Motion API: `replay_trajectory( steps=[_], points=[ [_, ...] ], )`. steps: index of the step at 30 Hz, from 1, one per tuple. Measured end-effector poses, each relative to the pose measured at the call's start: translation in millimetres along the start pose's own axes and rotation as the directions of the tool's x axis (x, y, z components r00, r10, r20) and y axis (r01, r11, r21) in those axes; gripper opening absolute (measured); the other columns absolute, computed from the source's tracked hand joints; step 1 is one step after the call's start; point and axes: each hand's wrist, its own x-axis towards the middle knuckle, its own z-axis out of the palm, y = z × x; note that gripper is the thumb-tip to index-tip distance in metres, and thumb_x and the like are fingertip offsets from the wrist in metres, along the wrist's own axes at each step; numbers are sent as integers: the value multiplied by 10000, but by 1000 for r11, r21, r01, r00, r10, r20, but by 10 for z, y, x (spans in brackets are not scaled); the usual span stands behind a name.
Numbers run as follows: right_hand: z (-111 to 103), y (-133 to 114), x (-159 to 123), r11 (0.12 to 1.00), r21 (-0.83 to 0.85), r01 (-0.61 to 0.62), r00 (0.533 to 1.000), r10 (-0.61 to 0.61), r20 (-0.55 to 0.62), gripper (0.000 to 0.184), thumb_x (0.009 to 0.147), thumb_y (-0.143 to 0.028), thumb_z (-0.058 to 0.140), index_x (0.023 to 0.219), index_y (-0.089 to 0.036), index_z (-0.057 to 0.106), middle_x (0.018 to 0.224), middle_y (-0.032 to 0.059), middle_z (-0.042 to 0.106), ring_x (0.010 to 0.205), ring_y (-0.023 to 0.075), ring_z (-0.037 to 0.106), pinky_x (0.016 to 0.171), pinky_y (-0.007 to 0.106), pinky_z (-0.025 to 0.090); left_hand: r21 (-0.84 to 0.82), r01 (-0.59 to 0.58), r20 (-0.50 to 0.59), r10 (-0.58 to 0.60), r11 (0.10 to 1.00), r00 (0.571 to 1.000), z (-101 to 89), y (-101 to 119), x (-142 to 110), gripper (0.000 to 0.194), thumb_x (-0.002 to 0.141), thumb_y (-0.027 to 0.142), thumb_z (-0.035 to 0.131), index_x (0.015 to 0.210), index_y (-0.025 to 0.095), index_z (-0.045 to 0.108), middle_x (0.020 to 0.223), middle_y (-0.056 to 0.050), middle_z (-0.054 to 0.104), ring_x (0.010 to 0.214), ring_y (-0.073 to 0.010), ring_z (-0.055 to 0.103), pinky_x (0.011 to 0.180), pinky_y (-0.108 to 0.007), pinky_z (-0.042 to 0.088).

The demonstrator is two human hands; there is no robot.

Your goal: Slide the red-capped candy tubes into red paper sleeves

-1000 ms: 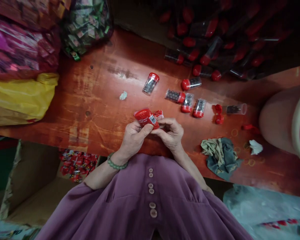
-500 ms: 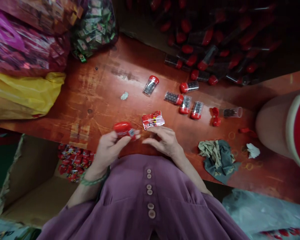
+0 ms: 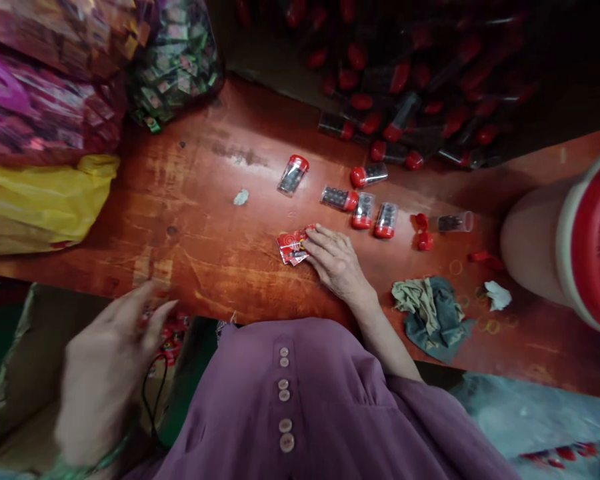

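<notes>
My right hand (image 3: 336, 263) lies flat on the red-brown table (image 3: 205, 220), its fingertips resting on a small flat red packet (image 3: 291, 245); the fingers are stretched out. My left hand (image 3: 105, 373) is low at the left, blurred, over a cardboard box (image 3: 10, 373) beside the table. Its fingers are spread and nothing shows in them. Several red packets (image 3: 173, 333) lie in the box just beyond its fingertips. Several clear tubes with red caps (image 3: 363, 210) lie on the table past my right hand.
A heap of red-capped tubes (image 3: 405, 87) fills the dark back. An open tube (image 3: 455, 222) lies by loose red caps (image 3: 423, 233). A crumpled cloth (image 3: 430, 310) and a big red-lidded jar (image 3: 555, 247) sit right. A yellow bag (image 3: 40, 200) and sweet bags (image 3: 175, 60) crowd the left.
My left hand has carried the red-wrapped item down left to the box and no longer shows it. My right hand has settled onto the red packet on the table.
</notes>
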Motion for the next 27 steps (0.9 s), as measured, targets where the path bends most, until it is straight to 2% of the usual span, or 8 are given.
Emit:
replay_trajectory(
  steps=[1, 4, 6, 9, 15, 19, 22, 27],
  points=[
    [6, -8, -9, 1000, -26, 9, 1000, -9, -11, 261, 985, -241, 542, 1199, -208, 688, 1327, 108, 683, 1314, 268, 568, 1011, 453, 464, 155, -88, -93, 103, 984, 990, 199, 116, 154, 437, 896, 289, 649, 1321, 381, 599, 1217, 39, 723, 1115, -297, 687, 958, -407, 547],
    [13, -56, -13, 994, -106, 32, 999, -36, -29, 263, 977, -168, 529, 1171, -202, 703, 1236, 96, 733, 1220, 263, 609, 977, 448, 443, 194, -503, -12, 515, 842, 857, 799, 447, 621, 361, 913, 290, 644, 1264, 207, 633, 1280, -95, 696, 1134, -266, 687, 1002, -404, 565],
    [15, -108, 1, 989, -144, 34, 999, -36, -10, 273, 973, -156, 522, 1173, -197, 703, 1186, 98, 751, 1127, 262, 630, 928, 449, 442, 198, -633, 41, 639, 748, 768, 1096, 603, 857, 371, 926, 288, 622, 1252, 111, 629, 1307, -172, 670, 1222, -282, 643, 1048, -412, 547],
    [-6, -188, 34, 983, -183, 30, 998, -20, 54, 291, 978, -157, 487, 1172, -165, 704, 1158, 135, 749, 1014, 265, 628, 838, 438, 466, 210, -695, 101, 692, 688, 715, 1323, 697, 1038, 344, 943, 241, 581, 1233, 66, 639, 1294, -204, 669, 1259, -296, 617, 1069, -433, 530],
    [-392, -130, 174, 997, 79, 3, 981, -18, 191, 299, 976, -159, 505, 1230, -186, 660, 1173, 105, 729, 1017, 230, 629, 897, 399, 533, 203, -699, 69, 703, 685, 708, 1389, 640, 1086, 289, 956, 134, 491, 1159, 117, 696, 1227, -175, 706, 1233, -293, 622, 1023, -455, 532],
    [-674, 104, 541, 961, 276, -35, 990, -6, 144, 280, 973, -272, 561, 1236, -226, 643, 1077, 67, 738, 983, 204, 666, 874, 378, 552, 229, -692, 60, 700, 685, 712, 1413, 635, 1111, 257, 933, 105, 494, 1062, 133, 715, 1139, -161, 727, 1048, -271, 657, 881, -435, 556],
    [-641, 186, 964, 984, 133, -117, 991, 108, 76, 245, 957, -366, 591, 1122, -204, 672, 1030, 85, 737, 949, 227, 672, 880, 393, 537, 214, -687, 74, 690, 694, 720, 1432, 649, 1122, 210, 928, 94, 493, 951, 127, 699, 1040, -138, 729, 893, -230, 627, 813, -390, 556],
    [-285, 58, 1475, 914, -170, -368, 922, 382, 57, 528, 876, -579, 635, 1130, -117, 607, 1035, 195, 697, 979, 327, 664, 894, 472, 513, 160, -633, 152, 615, 757, 774, 1422, 700, 1115, 218, 899, 48, 484, 984, 112, 674, 978, -126, 688, 858, -215, 587, 848, -356, 555]
  ],
)
